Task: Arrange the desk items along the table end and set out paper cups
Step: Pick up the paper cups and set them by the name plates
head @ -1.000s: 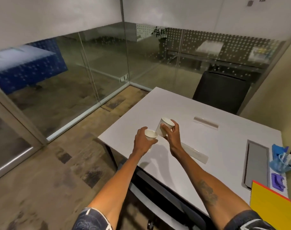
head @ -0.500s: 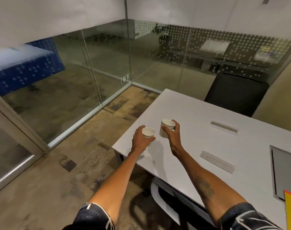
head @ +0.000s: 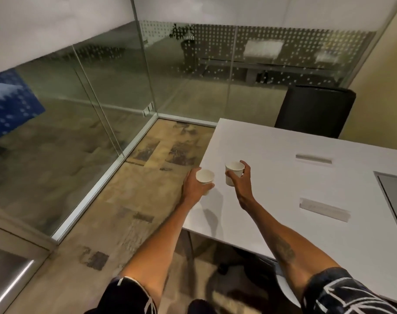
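Two paper cups sit at the centre of the frame, both mouth-up, near the left edge of the white table [head: 306, 177]: the left cup [head: 205, 177] hangs right at the table's edge, the right cup [head: 233, 169] is further in over the tabletop, and a clear gap separates them. The left hand [head: 194, 188] wraps the left cup from below and behind, fingers closed round its wall; the right hand [head: 240, 184] is clamped on the right cup's side, thumb and fingers pinching it near the rim. Holding each by the wall keeps the mouths level and lets both go down at once, which looks like the aim here, one cup for each seat; whether either base already touches the table cannot be told. The left cup's spot so close to the edge looks risky, since a light paper cup could tip off to the floor. Further right, a clear strip [head: 324, 209] lies on the table at lower right of centre and a second strip [head: 313, 159] above it, both well apart from the cups. A grey cable hatch [head: 394, 196] sits at the right border. A black chair [head: 315, 109] stands behind the table at upper right, and glass walls fill the upper left; nothing blocks the spot beneath the cups
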The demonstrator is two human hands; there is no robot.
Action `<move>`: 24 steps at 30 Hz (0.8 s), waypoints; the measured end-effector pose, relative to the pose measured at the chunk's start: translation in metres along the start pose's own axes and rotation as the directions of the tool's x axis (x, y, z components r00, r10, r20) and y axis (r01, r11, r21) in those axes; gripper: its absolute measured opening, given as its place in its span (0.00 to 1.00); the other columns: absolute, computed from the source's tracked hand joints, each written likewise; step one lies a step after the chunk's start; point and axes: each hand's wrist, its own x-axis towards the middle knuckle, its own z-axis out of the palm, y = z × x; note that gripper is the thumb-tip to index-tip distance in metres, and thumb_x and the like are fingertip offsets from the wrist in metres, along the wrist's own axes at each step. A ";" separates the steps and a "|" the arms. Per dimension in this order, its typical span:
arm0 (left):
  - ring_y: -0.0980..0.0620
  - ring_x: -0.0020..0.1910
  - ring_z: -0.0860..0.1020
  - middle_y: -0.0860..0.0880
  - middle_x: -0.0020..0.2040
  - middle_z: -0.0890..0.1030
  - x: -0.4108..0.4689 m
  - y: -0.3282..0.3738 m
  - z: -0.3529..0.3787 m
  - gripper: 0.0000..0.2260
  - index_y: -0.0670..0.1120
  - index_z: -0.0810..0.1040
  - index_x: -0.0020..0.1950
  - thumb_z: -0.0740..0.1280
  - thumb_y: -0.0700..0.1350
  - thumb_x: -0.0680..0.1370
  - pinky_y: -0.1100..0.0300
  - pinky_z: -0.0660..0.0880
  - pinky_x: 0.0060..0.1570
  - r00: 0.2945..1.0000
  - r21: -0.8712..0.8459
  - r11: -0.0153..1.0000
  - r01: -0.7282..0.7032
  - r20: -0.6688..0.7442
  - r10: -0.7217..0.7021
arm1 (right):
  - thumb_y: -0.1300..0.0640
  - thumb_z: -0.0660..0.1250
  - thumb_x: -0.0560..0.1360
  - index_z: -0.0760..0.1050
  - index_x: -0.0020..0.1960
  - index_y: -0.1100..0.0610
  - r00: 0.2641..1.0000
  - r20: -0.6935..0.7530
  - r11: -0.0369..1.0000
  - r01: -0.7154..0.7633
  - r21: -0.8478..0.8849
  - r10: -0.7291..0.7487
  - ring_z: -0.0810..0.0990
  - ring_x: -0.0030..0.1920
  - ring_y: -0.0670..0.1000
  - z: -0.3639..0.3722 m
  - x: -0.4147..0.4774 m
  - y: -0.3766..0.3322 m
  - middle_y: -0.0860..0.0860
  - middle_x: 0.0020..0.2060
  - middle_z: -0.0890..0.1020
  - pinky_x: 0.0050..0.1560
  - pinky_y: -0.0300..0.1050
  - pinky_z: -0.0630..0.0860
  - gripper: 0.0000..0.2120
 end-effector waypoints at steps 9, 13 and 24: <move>0.47 0.64 0.75 0.48 0.66 0.75 0.121 -0.006 -0.038 0.33 0.48 0.73 0.70 0.80 0.45 0.67 0.56 0.75 0.59 0.983 0.079 0.993 -0.086 0.167 0.072 | 0.60 0.71 0.76 0.59 0.75 0.55 0.989 -0.145 0.999 -0.019 0.040 0.025 0.71 0.69 0.58 0.067 0.066 0.009 0.56 0.70 0.69 0.68 0.54 0.74 0.32; 0.46 0.64 0.76 0.47 0.65 0.77 0.180 0.001 -0.058 0.34 0.47 0.71 0.71 0.79 0.45 0.68 0.50 0.75 0.63 0.951 0.130 0.983 -0.131 0.296 0.088 | 0.59 0.71 0.76 0.59 0.75 0.56 0.969 -0.238 0.997 -0.049 0.060 0.062 0.71 0.69 0.58 0.098 0.100 0.007 0.56 0.70 0.69 0.71 0.57 0.71 0.32; 0.44 0.69 0.73 0.46 0.71 0.74 0.308 0.014 -0.053 0.35 0.47 0.69 0.74 0.79 0.46 0.70 0.45 0.72 0.69 0.848 0.160 0.966 -0.202 0.523 0.090 | 0.57 0.71 0.76 0.58 0.76 0.55 0.935 -0.337 0.993 -0.087 0.083 0.110 0.71 0.69 0.57 0.149 0.174 -0.002 0.55 0.70 0.69 0.71 0.54 0.72 0.33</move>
